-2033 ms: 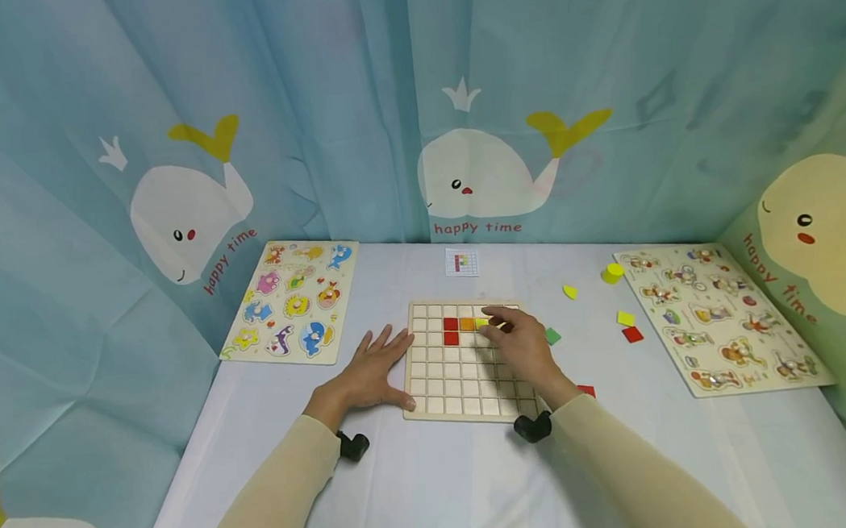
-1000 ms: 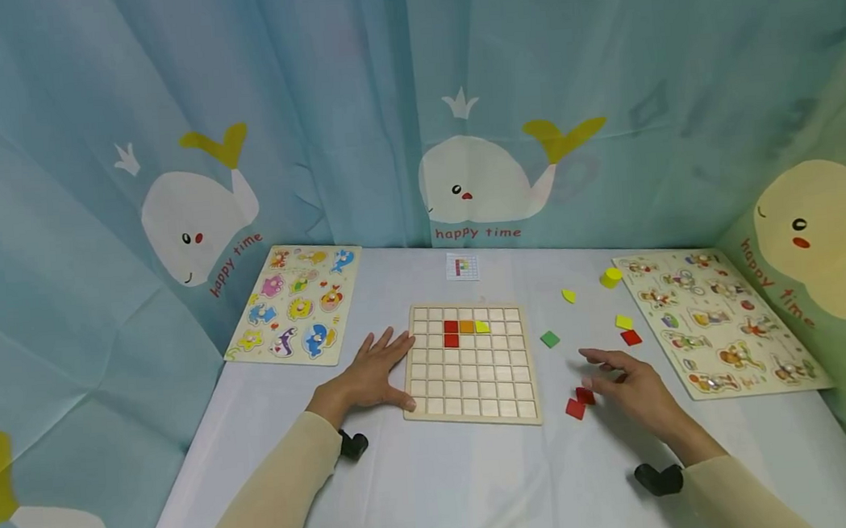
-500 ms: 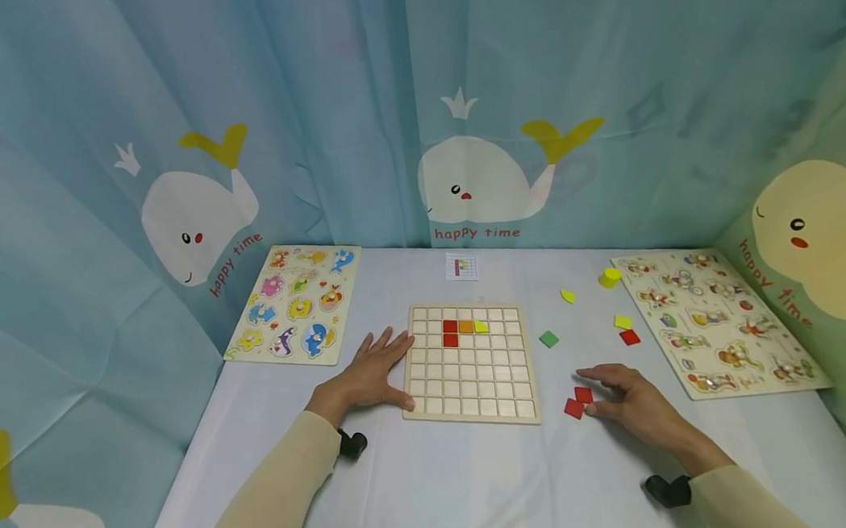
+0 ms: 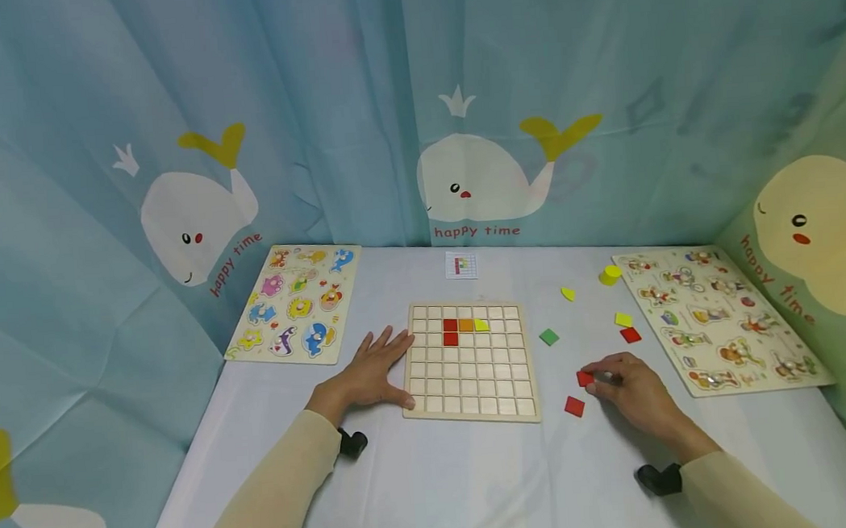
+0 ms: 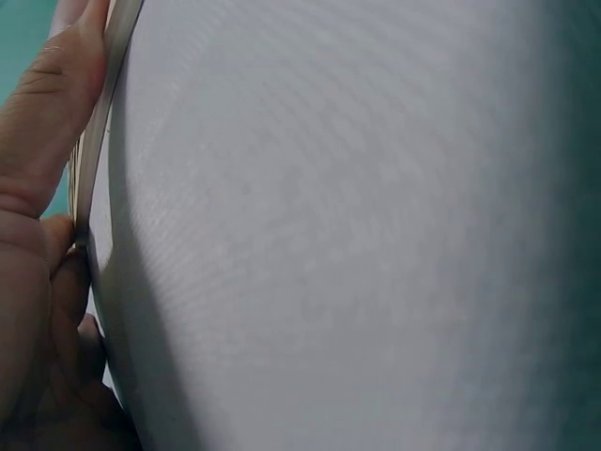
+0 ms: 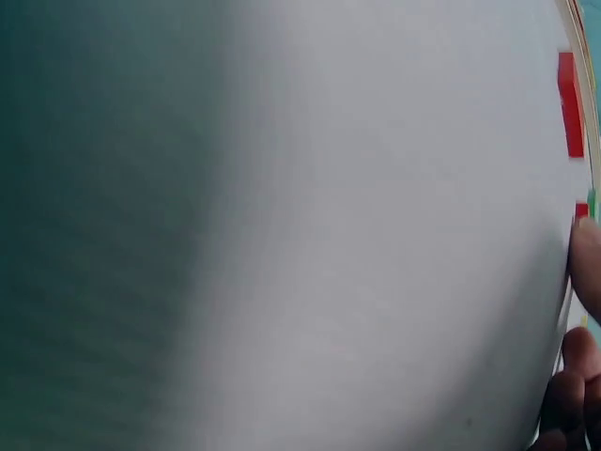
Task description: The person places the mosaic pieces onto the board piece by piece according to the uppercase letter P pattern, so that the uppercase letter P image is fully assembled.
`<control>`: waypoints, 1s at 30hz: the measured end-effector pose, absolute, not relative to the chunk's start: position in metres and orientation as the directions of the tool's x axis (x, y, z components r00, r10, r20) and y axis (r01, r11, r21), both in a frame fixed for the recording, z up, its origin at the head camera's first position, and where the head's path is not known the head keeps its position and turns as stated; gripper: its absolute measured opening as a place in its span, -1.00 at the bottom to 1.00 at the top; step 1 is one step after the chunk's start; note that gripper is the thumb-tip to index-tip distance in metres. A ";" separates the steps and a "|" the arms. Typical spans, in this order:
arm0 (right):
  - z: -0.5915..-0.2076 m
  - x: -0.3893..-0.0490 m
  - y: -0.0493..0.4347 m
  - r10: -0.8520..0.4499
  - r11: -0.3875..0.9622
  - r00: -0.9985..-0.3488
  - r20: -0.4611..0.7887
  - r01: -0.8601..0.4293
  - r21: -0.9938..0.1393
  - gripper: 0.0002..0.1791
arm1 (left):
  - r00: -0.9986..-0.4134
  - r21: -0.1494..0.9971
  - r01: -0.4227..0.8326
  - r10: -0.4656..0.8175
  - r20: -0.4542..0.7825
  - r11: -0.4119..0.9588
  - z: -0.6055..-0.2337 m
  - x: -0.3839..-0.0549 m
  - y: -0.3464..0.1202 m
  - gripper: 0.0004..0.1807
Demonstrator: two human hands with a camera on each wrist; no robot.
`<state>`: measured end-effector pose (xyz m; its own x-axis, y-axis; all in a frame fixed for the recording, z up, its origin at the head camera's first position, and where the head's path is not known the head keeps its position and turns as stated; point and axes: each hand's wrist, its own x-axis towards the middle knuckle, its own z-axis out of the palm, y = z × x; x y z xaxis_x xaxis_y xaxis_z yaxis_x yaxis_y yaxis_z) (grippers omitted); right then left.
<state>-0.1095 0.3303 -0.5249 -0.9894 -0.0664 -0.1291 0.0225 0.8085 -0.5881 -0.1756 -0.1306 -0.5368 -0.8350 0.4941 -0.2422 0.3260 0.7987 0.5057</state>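
Observation:
My left hand (image 4: 368, 374) rests with spread fingers along the left edge of a wooden grid board (image 4: 476, 416); the left wrist view shows its thumb (image 5: 58, 103) against the board's rim. Set in the board's cells are two red squares (image 4: 451, 339), an orange square (image 4: 466, 326) and a yellow piece (image 4: 481, 325). To the right of the board, my right hand (image 4: 637, 388) pinches a red square tile (image 4: 585, 378) between thumb and fingers. Another red tile (image 4: 575, 406) lies just in front of it on the cloth.
Between board and right puzzle lie a green tile (image 4: 549, 337), a yellow quarter piece (image 4: 568, 294), a yellow square (image 4: 623, 319), a red tile (image 4: 631, 334) and a yellow cylinder (image 4: 609, 275). A pattern card (image 4: 461, 266) lies behind. Picture puzzles stand left (image 4: 294, 304) and right (image 4: 724, 318).
My right hand has left the yellow piece on the board, moved right to the red tiles and pinched one, shifting it away from the other. The left hand has stayed in place.

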 end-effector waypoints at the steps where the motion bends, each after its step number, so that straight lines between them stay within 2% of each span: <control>1: -0.525 -0.112 0.332 -0.053 0.809 -0.990 -0.132 0.035 -0.587 -0.65 | -0.834 0.506 0.327 0.496 -0.243 0.798 -0.537 -0.176 -0.131 0.37; 7: -0.525 -0.123 0.342 -0.029 0.815 -0.994 -0.108 0.039 -0.578 -0.63 | -0.831 0.516 0.323 0.499 -0.246 0.793 -0.537 -0.176 -0.131 0.37; 15: -0.523 -0.123 0.346 -0.006 0.782 -0.977 -0.214 0.128 -0.609 -0.47 | -0.833 0.504 0.320 0.492 -0.254 0.802 -0.535 -0.178 -0.131 0.37; 30: -0.522 -0.126 0.344 0.003 0.789 -0.985 -0.171 0.108 -0.605 -0.56 | -0.838 0.495 0.316 0.483 -0.255 0.809 -0.539 -0.177 -0.132 0.38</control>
